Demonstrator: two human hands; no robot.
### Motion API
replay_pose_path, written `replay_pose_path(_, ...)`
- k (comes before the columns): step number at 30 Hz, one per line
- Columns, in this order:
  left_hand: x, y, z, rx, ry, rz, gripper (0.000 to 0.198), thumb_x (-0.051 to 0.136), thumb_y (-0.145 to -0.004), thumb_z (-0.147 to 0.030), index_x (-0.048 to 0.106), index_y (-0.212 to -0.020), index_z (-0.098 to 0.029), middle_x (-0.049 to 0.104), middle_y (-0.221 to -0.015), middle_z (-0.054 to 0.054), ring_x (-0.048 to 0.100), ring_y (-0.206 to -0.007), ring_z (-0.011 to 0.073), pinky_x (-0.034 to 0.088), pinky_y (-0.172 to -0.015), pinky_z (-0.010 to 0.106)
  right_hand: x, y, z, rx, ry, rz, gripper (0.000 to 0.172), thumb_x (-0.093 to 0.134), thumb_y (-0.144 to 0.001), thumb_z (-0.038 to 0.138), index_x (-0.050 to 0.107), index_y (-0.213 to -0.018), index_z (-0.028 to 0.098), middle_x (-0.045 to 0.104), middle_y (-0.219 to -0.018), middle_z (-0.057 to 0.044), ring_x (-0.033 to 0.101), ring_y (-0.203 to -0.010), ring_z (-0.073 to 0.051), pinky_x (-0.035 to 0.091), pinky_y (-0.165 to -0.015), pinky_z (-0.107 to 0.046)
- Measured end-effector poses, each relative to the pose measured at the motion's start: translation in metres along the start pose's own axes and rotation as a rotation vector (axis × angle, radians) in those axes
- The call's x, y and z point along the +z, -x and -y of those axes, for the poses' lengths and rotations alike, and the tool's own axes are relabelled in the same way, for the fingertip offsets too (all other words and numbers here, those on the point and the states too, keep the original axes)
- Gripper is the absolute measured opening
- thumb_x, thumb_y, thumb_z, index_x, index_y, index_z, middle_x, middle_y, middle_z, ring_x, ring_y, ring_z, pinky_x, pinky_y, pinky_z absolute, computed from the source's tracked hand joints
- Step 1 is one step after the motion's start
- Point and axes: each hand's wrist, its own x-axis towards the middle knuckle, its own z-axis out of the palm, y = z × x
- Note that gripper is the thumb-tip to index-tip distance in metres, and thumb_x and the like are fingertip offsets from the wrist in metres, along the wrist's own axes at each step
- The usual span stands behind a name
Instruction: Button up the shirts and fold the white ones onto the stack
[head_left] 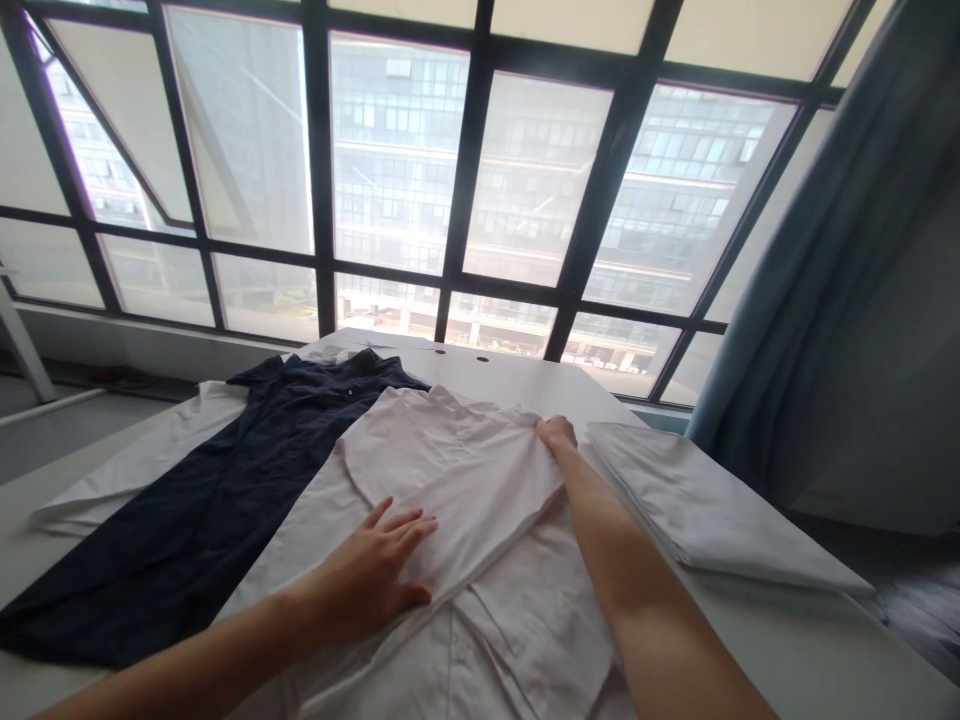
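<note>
A white shirt (465, 470) lies on the white table (810, 640), its collar toward the window and one sleeve laid diagonally across its front. Flat on that sleeve rests my left hand (375, 575), fingers spread. My right hand (557, 434) has its fingers curled round the cloth at the shirt's right shoulder. Buttons show on the lower front. Left of this shirt is a dark navy shirt (225, 500), with another white garment (161, 460) partly under it.
A folded white cloth (697, 500) lies on the table to the right. Beyond the table stand black-framed windows (397, 150). A blue-grey curtain (817, 260) hangs at the right. A white metal leg (26, 350) is at the far left.
</note>
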Motion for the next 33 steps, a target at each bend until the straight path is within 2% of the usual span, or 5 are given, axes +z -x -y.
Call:
replay_pose_path(7,0.004,0.003,0.010,0.058,0.039,0.135,0.070,0.029,-0.098,-0.064,0.031,-0.154,-0.021,0.021,-0.161,0.010,0.013,-0.150,0.0272,0.008,-0.121,0.054,0.014,0.022,0.010,-0.124,0.150,-0.123,0.042,0.040,-0.098,0.031,0.059,-0.128,0.009,0.058,-0.132,-0.023,0.052,-0.127,-0.031,0.040,-0.103,-0.041)
replay_pose_path(12,0.010,0.003,0.013,0.047,0.026,0.131,0.070,0.028,-0.098,-0.064,0.025,-0.156,-0.025,0.016,-0.162,0.008,0.012,-0.150,0.0276,0.008,-0.121,0.054,0.023,0.022,0.020,-0.424,0.308,0.099,0.049,0.028,-0.102,0.036,0.048,-0.143,0.017,0.040,-0.153,-0.013,0.035,-0.141,-0.022,0.023,-0.115,-0.037)
replay_pose_path(23,0.015,0.003,0.009,0.045,-0.014,0.105,0.068,0.028,-0.099,-0.061,0.022,-0.157,-0.026,0.018,-0.161,0.010,0.014,-0.150,0.0287,0.010,-0.120,0.054,0.028,0.000,0.026,-0.238,0.406,0.207,0.063,0.014,-0.102,0.046,0.026,-0.155,0.015,0.017,-0.163,-0.012,0.014,-0.150,-0.023,0.005,-0.119,-0.052)
replay_pose_path(28,0.014,0.002,0.005,0.034,-0.015,0.099,0.069,0.030,-0.098,-0.063,0.028,-0.155,-0.024,0.022,-0.160,0.014,0.015,-0.150,0.0308,0.011,-0.118,0.058,0.016,0.061,0.048,-0.353,0.415,0.103,0.065,0.019,-0.102,0.047,0.028,-0.154,0.010,0.021,-0.162,-0.015,0.013,-0.149,-0.027,0.000,-0.118,-0.052)
replay_pose_path(33,0.014,0.002,0.002,0.022,-0.040,0.071,0.068,0.031,-0.098,-0.062,0.032,-0.153,-0.023,0.024,-0.160,0.013,0.016,-0.149,0.0307,0.009,-0.117,0.060,0.011,0.162,0.047,-0.474,0.274,0.364,0.080,0.021,-0.095,0.069,0.019,-0.157,0.021,0.014,-0.164,-0.011,0.010,-0.149,-0.032,0.007,-0.116,-0.057)
